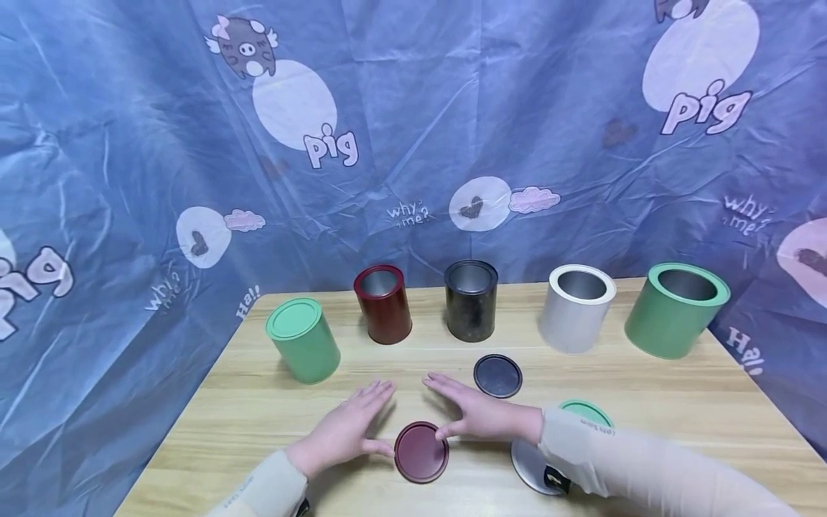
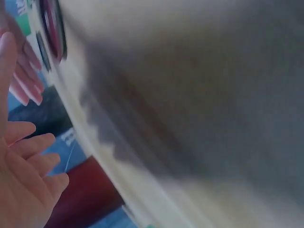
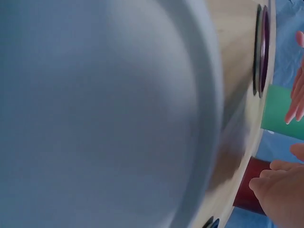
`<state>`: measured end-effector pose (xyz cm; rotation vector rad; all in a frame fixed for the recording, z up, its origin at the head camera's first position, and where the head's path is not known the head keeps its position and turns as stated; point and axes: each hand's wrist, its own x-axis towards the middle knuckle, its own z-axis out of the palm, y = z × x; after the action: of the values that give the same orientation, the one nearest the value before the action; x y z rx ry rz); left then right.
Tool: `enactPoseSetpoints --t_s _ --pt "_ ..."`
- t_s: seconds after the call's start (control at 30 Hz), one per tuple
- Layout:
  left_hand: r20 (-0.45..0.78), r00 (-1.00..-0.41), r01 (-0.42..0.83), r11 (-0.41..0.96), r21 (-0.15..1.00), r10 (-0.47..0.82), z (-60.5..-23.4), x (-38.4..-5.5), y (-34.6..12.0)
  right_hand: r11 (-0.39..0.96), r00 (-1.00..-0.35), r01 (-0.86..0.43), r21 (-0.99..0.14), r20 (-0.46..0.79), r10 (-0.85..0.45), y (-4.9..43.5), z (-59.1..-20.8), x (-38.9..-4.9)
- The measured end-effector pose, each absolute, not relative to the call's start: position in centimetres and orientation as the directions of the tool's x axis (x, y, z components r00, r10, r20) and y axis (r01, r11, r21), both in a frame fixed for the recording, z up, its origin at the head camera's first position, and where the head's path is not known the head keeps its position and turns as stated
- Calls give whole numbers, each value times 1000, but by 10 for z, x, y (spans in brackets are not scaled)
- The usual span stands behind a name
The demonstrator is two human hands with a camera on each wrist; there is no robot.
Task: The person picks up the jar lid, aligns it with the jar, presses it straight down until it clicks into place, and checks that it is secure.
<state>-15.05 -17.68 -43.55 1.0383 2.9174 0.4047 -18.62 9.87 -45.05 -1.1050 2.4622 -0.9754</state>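
"What do we see low in the middle of the frame?"

"We see a flat, round, dark red lid (image 1: 421, 457) on the pale wooden worktop (image 1: 213, 416). The left hand (image 1: 345, 434) is on its left side, and the right hand (image 1: 474, 413) is on its right."

"Do we see them hold it?"

"No. We see both hands wide open, thumbs spread from the fingers, with nothing in them. The thumbs come to the lid's edges, but we can't tell if they touch."

"What is near the right arm?"

"We see a round black lid (image 1: 498, 375) just above it. The sleeve (image 1: 620, 449) hides part of a round green lid (image 1: 586, 411) and a round grey lid (image 1: 531, 467)."

"And higher up?"

"We see a green can with its top on (image 1: 306, 345) at the left, then open round cans: dark red (image 1: 389, 316), black (image 1: 472, 309), white (image 1: 575, 319) and big green (image 1: 670, 323)."
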Motion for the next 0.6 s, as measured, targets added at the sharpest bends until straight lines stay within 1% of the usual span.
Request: enactPoseSetpoints --t_s 0.2,0.37,0.6 --pt "18 -780 615 763 198 625 -444 -143 -168 489 -651 -559 -670 -11 -759 102 -457 -179" --pt "-19 -761 636 751 177 649 -452 -136 -164 485 -622 -566 -666 -40 -782 101 -460 -171" --pt "24 -731 677 720 154 682 -453 -136 -162 520 -620 -605 -603 -53 -783 102 -456 -170"
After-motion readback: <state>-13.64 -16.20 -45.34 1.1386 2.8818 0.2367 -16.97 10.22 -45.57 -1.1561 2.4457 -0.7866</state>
